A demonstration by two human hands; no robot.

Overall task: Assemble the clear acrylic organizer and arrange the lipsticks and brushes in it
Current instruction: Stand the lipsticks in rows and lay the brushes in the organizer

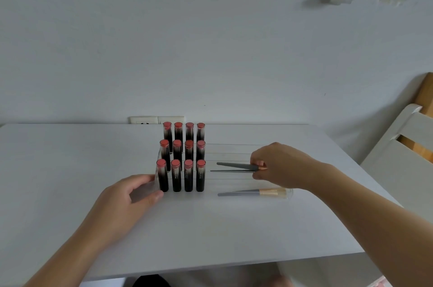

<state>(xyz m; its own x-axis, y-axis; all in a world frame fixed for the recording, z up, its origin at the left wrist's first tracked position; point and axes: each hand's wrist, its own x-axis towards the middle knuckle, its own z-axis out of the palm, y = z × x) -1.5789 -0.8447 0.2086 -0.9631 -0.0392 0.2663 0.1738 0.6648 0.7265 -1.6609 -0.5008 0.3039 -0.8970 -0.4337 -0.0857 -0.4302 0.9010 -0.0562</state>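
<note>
Right hand [278, 165], right of frame centre: fingers pinched on the ferrule ends of two grey-handled brushes [236, 167], handles pointing left, held over the middle tier of the clear acrylic organizer [234, 153]. Left hand [131, 195], lower left of centre: fingers and thumb curled around the organizer's front-left corner, steadying it.

Step, as I judge it: loading brushes into the right half. Next move calls for lowering the pair flat into one tier without nudging the walls, then letting go.

Two more brushes [255, 192] lie in the front tier, just below the right hand. Twelve lipsticks [181, 158] stand upright in three rows, filling the left half.
</note>
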